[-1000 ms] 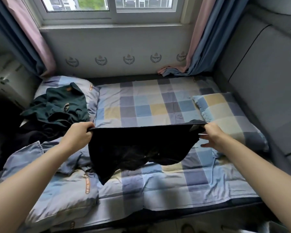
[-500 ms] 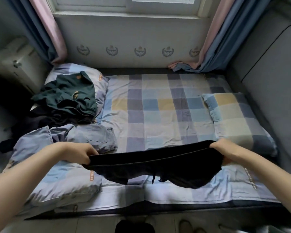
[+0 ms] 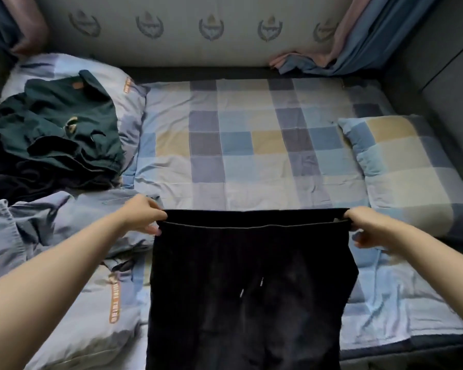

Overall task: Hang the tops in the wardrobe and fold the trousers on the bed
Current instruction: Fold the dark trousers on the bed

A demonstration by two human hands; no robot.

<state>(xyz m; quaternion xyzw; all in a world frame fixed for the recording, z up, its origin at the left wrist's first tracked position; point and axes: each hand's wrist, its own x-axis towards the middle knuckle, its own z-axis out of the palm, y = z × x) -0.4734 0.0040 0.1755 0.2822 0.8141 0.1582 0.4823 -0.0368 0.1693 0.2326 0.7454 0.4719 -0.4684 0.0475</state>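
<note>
Both hands, left hand [image 3: 145,216] and right hand [image 3: 365,227], pinch the waistband of black drawstring trousers [image 3: 251,289] with curled fingers, holding them over the checked bed's [image 3: 238,156] near edge. The orange pillow lettering is unreadable.

You can see orange strips with lettering on the bedding: one on the pillow [image 3: 64,303] at the lower left of the frame, one on the pillow [image 3: 130,102] at the upper left. The letters on both are too blurred to read. Nothing else in your view carries legible text.
</note>
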